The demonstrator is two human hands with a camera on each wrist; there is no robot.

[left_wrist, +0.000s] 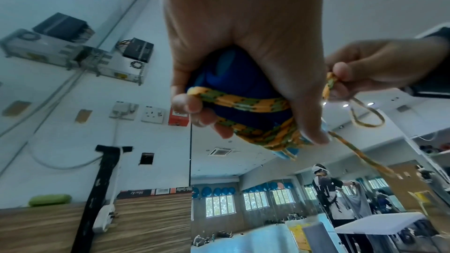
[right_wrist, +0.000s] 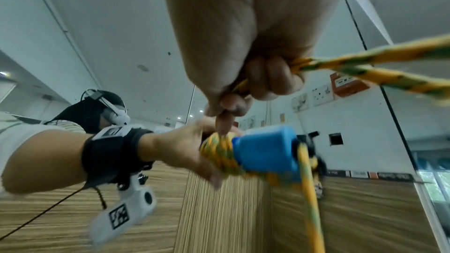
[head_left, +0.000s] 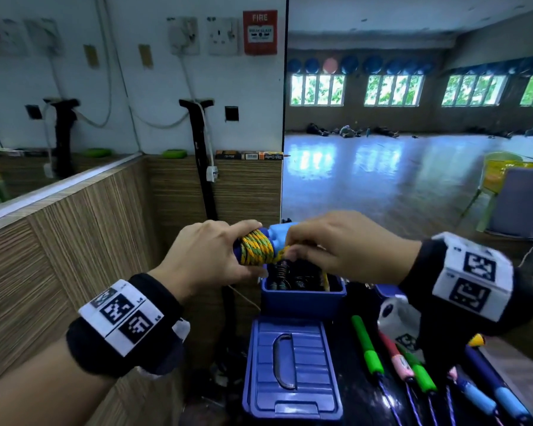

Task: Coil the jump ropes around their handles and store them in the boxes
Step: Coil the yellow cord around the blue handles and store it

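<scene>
Lower edge of the head view: a blue lid (head_left: pixel 291 368) is lying flat with its handle up, and to its right spare jump ropes (head_left: pixel 394 361) with green, pink and blue grips are lying side by side on a dark surface. Just behind the lid an open blue box (head_left: pixel 302 298) is sitting, with dark coiled ropes inside it. Above the box, at frame centre, both hands are meeting in the air. The left hand (head_left: pixel 206 256) is gripping the blue handles (head_left: pixel 277 238), fingers and thumb curled tight round them and pressing on the yellow-green rope (head_left: pixel 256 250) that is lying wound round them in several turns. The right hand (head_left: pixel 342 244) is pinching a loose stretch of that same rope, fingertips closed on it just beside the light blue handle end; from the right wrist view the rope is running out of the closed fingers (right_wrist: pixel 268 80) toward the upper right, and another stretch is hanging down past the handle. Both wrists are wearing black bands with printed white markers. Farther back, a wood-grain wall (head_left: pixel 74 241) is filling the left side; above it, a white wall with sockets and a red fire alarm (head_left: pixel 260 32). Far right, a glossy floor is stretching to a row of windows (head_left: pixel 394 90).
</scene>
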